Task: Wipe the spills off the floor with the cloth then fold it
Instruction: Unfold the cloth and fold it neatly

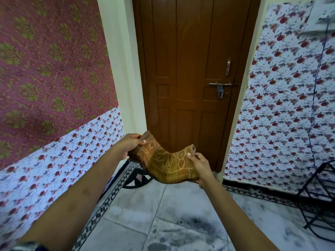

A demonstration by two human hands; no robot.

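Though pinched at both edges, cloth [168,163] sags.

Single head view, looking forward and down; door [190,69] ahead, floor [163,214] near.

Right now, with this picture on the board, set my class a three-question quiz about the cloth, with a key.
1. True or false: the cloth is stretched taut.
2. How many hands hold the cloth? A none, B one, C two.
3. Fill in: behind the cloth stands a closed brown ____.

Key
1. False: it sags in the middle.
2. C: the left hand and the right hand each pinch an end.
3. door
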